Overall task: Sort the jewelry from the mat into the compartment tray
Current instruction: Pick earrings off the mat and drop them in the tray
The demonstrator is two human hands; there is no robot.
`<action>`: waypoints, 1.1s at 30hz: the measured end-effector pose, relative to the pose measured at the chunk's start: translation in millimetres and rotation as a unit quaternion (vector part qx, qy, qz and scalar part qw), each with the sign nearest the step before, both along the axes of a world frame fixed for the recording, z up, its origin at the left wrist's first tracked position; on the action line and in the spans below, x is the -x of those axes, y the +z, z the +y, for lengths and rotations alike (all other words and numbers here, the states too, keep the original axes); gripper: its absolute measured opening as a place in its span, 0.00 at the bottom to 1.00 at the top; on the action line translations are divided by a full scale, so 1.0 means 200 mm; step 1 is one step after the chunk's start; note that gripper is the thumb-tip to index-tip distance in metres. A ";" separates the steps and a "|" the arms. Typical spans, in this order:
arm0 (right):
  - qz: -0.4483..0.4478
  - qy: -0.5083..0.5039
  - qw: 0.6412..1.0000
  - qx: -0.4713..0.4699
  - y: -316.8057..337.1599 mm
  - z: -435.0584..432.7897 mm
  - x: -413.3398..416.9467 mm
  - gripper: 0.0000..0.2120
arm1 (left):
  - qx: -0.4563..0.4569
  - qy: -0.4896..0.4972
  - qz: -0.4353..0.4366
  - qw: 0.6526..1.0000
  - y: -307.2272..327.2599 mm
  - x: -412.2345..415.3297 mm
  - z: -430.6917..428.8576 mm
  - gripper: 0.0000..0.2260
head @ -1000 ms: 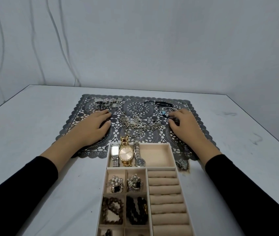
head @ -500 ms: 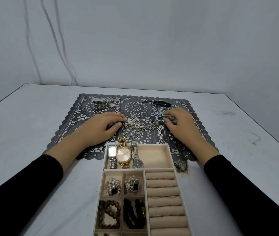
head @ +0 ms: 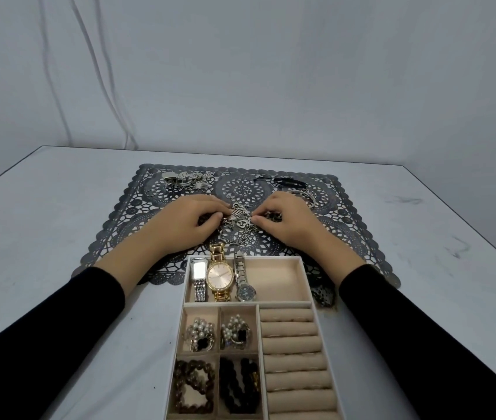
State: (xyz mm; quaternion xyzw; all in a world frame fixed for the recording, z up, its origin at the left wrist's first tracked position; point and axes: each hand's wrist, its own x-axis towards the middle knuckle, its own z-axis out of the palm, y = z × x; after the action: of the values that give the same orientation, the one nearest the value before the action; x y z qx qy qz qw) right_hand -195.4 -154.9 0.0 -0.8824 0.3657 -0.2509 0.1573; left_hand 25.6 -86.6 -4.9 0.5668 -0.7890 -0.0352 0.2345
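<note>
A dark lace mat [head: 346, 228] lies on the table. At its centre sits a tangle of silver chain necklaces [head: 239, 221]. My left hand [head: 190, 224] pinches the tangle's left side and my right hand [head: 289, 224] pinches its right side. A beige compartment tray [head: 304, 280] stands in front of the mat. Its top compartment holds three watches [head: 221, 278]. Below them are pearl brooches [head: 201, 333] and beaded bracelets [head: 193, 386], with ring rolls [head: 293, 359] on the right. More silver pieces [head: 184, 178] lie at the mat's far left, and a black item [head: 289, 181] at its far right.
The white table [head: 44, 222] ends at a wall behind the mat. Its right edge runs diagonally past the mat. A small dark lace scrap [head: 325, 295] lies beside the tray's right wall. Cables hang on the wall at left.
Both hands have moved inward from the mat's sides to its centre. They have taken hold of the tangle of silver chains between them.
</note>
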 end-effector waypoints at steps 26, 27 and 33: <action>0.023 -0.035 0.989 -0.139 0.07 -0.02 -0.02 0.03 | -0.015 0.076 0.045 0.996 0.03 0.12 -0.11 0.11; 0.023 -0.035 0.990 -0.138 0.07 -0.02 -0.02 0.04 | -0.015 0.079 0.045 0.996 0.03 0.12 -0.12 0.11; 0.025 -0.036 0.990 -0.137 0.07 -0.02 -0.02 0.03 | -0.037 0.116 0.057 0.991 0.05 0.14 -0.15 0.11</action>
State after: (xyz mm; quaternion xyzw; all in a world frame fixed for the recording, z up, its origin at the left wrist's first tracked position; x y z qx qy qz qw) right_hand -192.4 -158.5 14.8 -0.8447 0.4322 -0.1813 0.2584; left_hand -2.2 -117.0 5.5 0.6597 -0.7016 -0.0693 0.2604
